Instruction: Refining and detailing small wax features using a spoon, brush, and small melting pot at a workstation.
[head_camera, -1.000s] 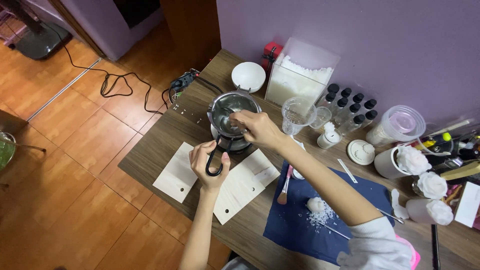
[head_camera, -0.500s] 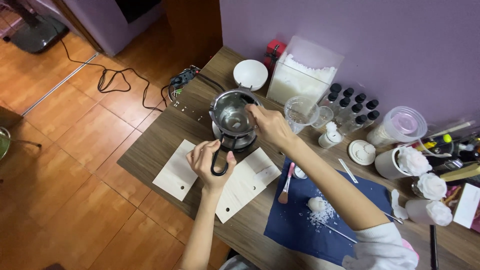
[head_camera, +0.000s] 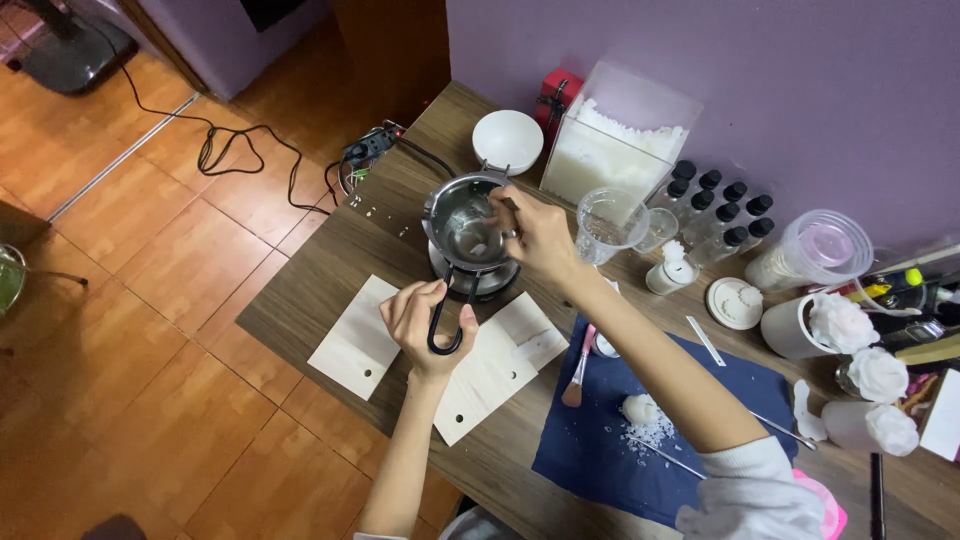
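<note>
A small steel melting pot (head_camera: 462, 228) sits on a round heater near the table's far left, with a pale lump of wax in it. My left hand (head_camera: 425, 318) grips the pot's black loop handle (head_camera: 445, 330) at the near side. My right hand (head_camera: 535, 232) is at the pot's right rim, fingers pinched on a thin metal stirring tool that reaches into the pot. The tool's tip is hard to make out.
Two pale wooden boards (head_camera: 358, 340) lie at the near edge. A white bowl (head_camera: 507, 140), a clear box of white flakes (head_camera: 618, 150), a plastic cup (head_camera: 609, 220), dark-capped bottles (head_camera: 715, 205) stand behind. A navy cloth (head_camera: 640, 420) holds a brush and wax crumbs. White flower candles (head_camera: 845, 325) are at right.
My right hand has moved from over the pot's middle to its right rim, still working inside the pot. My left hand has kept hold of the handle.
</note>
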